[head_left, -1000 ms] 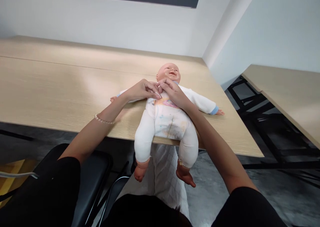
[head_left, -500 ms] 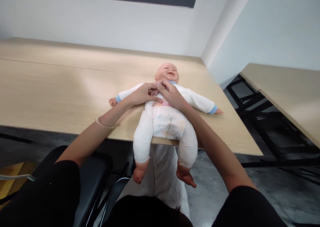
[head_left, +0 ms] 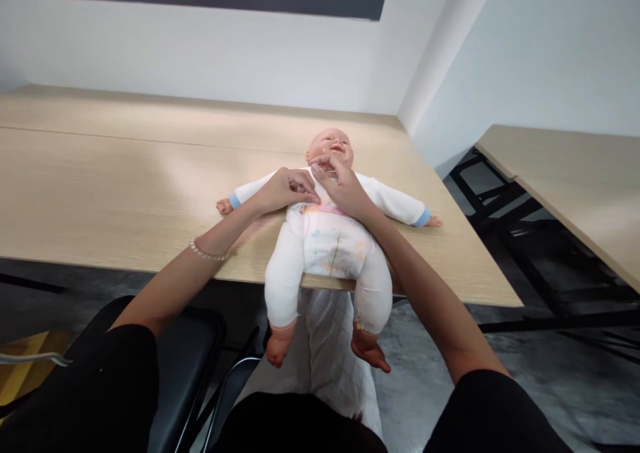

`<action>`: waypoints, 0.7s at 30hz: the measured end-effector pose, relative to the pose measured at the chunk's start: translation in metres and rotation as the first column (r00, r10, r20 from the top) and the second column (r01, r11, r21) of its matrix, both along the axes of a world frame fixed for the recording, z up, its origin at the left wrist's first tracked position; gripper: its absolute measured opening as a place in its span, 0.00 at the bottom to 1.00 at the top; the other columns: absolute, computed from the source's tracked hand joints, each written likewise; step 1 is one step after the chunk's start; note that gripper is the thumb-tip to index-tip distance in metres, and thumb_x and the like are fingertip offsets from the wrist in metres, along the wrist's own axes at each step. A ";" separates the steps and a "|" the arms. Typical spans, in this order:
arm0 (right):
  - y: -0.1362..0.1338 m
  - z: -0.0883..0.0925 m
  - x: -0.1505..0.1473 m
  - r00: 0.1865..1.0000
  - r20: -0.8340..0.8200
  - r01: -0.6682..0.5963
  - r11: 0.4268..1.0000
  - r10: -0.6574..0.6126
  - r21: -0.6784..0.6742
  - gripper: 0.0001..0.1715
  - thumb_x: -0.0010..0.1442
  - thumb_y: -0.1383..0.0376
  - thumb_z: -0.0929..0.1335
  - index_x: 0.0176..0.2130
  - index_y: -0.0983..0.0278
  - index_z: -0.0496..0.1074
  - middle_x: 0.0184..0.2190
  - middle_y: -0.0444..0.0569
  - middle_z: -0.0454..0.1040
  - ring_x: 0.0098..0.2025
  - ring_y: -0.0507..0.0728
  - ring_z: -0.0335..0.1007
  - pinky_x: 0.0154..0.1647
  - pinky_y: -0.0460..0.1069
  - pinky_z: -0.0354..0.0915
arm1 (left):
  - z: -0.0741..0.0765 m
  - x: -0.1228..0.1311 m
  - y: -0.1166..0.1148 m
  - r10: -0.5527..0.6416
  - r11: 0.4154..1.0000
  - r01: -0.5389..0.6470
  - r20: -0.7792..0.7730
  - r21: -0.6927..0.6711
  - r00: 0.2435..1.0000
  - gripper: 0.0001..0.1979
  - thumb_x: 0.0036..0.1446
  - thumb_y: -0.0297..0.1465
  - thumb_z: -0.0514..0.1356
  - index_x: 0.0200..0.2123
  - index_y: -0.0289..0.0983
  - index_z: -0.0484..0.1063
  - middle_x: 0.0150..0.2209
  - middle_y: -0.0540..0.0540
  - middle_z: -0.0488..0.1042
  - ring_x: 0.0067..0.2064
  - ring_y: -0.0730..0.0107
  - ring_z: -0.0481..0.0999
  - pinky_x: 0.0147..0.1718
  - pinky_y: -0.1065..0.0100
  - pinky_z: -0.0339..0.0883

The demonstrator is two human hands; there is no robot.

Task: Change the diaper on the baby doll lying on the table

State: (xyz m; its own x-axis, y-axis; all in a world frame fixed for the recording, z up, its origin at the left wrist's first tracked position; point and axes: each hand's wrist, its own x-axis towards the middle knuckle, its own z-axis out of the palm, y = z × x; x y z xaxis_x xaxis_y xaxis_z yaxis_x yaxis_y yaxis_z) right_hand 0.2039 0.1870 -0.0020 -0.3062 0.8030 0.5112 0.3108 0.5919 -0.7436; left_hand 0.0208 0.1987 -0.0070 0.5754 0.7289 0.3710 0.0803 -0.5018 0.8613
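Note:
A baby doll (head_left: 327, 240) in white clothes with blue cuffs lies on its back, its lower legs hanging over the table's front edge. My left hand (head_left: 289, 192) rests on the chest, thumb and forefinger pinched together at the front of the doll's shirt (head_left: 327, 208). Just beside it, my right hand (head_left: 343, 185) is bent over the collar, below the chin. Its fingers curl towards the thumb, and what lies between them is hidden. Both arms of the doll spread out sideways.
The wooden table (head_left: 125, 186) meets a white wall at the back. A second table (head_left: 570, 180) with black legs stands to the right. Below the front edge at left is a black chair (head_left: 185, 353), with something yellow (head_left: 30, 360) farther left.
My right hand's fingers have lifted and shifted up towards the doll's chin. The left thumb and forefinger have drawn together on the shirt. The view has shifted slightly.

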 end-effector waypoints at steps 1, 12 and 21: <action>0.000 0.002 0.001 1.000 -0.013 0.008 1.000 -0.008 -0.016 0.33 0.62 0.35 0.61 0.43 0.60 0.68 0.47 0.52 0.72 0.50 0.59 0.68 0.55 0.54 0.65 | 0.001 -0.002 0.001 -0.026 1.000 0.026 -0.022 0.004 0.999 0.15 0.46 0.41 0.74 0.28 0.35 0.82 0.32 0.44 0.75 0.34 0.70 0.72 0.33 0.68 0.63; 0.015 0.009 0.079 0.888 -0.276 0.362 0.929 -0.368 -0.075 0.27 0.60 0.39 0.67 0.36 0.60 0.69 0.39 0.48 0.74 0.41 0.56 0.71 0.50 0.53 0.68 | 0.014 -0.011 -0.023 -0.049 0.936 0.124 -0.227 0.330 0.973 0.31 0.68 0.54 0.46 0.62 0.43 0.70 0.64 0.41 0.68 0.68 0.54 0.60 0.68 0.55 0.49; 0.017 -0.001 0.083 0.865 -0.305 0.377 0.917 -0.399 -0.132 0.28 0.56 0.39 0.70 0.33 0.61 0.70 0.36 0.47 0.73 0.35 0.53 0.69 0.43 0.51 0.66 | 0.004 -0.007 -0.027 -0.217 0.920 0.344 -0.491 0.185 0.844 0.38 0.67 0.56 0.38 0.73 0.42 0.48 0.74 0.44 0.44 0.75 0.55 0.38 0.71 0.50 0.23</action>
